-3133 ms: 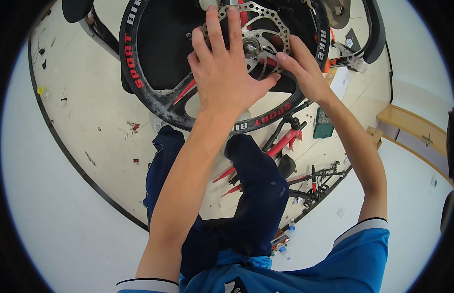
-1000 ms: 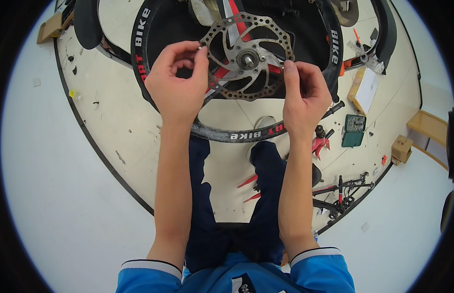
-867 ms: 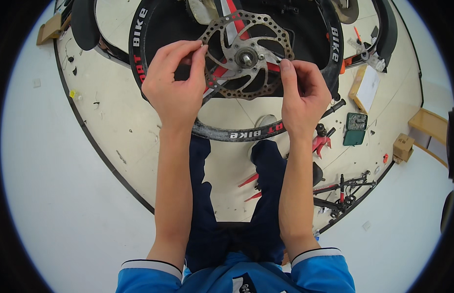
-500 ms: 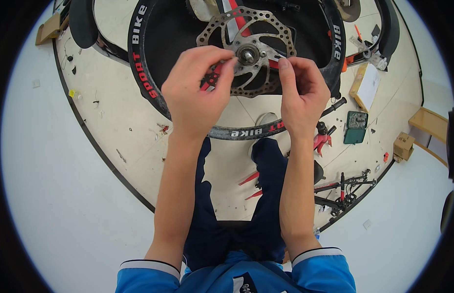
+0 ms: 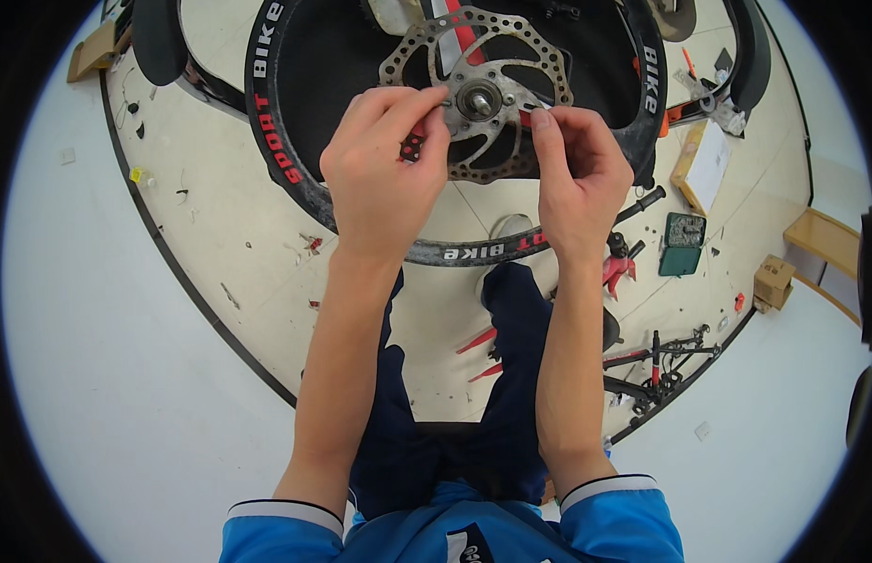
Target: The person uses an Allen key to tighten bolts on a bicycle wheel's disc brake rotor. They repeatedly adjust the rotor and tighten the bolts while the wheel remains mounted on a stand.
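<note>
With left hand [image 5: 384,174] and right hand [image 5: 584,178] both pinched closed (contents unclear), you're apparently fitting something small left of the hub [image 5: 480,100] on the brake rotor [image 5: 395,68], next needing steady alignment.

Blue white-trimmed sleeves [image 5: 616,527], navy trousers [image 5: 513,342].

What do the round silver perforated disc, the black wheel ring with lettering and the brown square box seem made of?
Round silver perforated disc: likely metal, dull grey shine with brownish staining. Black lettered wheel ring: scuffed, mostly matte, rubber or painted metal, unclear. Brown square box: probably cardboard, matte, flat tan sides.
</note>
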Tool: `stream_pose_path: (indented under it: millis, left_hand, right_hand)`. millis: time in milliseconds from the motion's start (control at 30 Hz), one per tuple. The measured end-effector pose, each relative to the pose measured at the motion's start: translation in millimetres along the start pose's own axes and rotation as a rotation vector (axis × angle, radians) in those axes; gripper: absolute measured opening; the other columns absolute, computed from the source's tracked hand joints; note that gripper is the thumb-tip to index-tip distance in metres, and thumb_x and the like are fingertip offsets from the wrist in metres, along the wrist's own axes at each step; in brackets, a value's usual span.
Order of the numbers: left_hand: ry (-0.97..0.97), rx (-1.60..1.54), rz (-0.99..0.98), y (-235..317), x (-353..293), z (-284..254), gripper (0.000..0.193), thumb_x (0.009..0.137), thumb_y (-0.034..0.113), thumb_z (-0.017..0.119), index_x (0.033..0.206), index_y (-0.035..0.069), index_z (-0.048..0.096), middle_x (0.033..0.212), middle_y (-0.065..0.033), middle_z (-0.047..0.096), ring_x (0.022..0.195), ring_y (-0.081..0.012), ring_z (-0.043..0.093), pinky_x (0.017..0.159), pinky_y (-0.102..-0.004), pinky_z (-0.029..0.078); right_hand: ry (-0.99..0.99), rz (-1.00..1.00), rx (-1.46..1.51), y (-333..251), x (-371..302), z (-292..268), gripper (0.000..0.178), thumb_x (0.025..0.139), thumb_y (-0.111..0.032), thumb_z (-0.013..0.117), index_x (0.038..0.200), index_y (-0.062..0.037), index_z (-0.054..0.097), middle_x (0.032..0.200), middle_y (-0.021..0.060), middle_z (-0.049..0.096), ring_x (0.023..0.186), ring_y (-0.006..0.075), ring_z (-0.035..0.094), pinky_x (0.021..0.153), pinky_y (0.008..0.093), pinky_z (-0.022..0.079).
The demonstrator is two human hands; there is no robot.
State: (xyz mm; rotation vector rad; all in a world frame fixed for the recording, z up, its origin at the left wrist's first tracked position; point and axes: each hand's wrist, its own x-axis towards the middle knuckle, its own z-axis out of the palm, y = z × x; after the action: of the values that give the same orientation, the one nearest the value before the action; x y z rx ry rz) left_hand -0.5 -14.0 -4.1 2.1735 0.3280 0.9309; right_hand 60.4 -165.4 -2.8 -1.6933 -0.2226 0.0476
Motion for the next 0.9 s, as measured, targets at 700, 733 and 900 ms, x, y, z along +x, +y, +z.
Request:
stream_pose_path:
  millis: [700,733,900]
  left_hand:
    - [-0.129,-0.055,-0.145,7.5,1.2,-6.9,0.005,0.084,0.004,0.078,0.086,0.0,0.076,0.073,-0.0062,0.068,0.053,-0.0115,0.059,0.05,-0.0238,0.045]
    - [-0.132,-0.064,-0.177,7.8,1.1,-6.8,0.005,0.084,0.004,0.078,0.086,0.0,0.076,0.072,-0.0063,0.068,0.052,-0.0113,0.059,0.049,-0.024,0.044]
    - [-0.164,-0.162,-0.357,6.9,0.9,-5.0,0.008,0.086,0.007,0.077,0.086,-0.001,0.076,0.069,-0.0067,0.066,0.049,-0.0092,0.055,0.046,-0.0246,0.037]
  right_hand:
    - [-0.001,0.0,0.005,-2.1,1.7,-2.1,0.011,0.094,-0.008,0.072,0.095,0.002,0.068,0.08,-0.0003,0.069,0.071,0.0018,0.058,0.063,0.0154,0.045]
    - [0.0,0.003,0.009,-1.7,1.7,-2.1,0.011,0.094,-0.008,0.072,0.095,0.0021,0.068,0.08,-0.0002,0.069,0.072,0.0019,0.058,0.063,0.0155,0.045]
    - [0.002,0.008,0.022,-0.8,1.0,-1.4,0.011,0.094,-0.008,0.072,0.096,0.0022,0.068,0.081,0.0003,0.069,0.073,0.0025,0.059,0.064,0.0161,0.046]
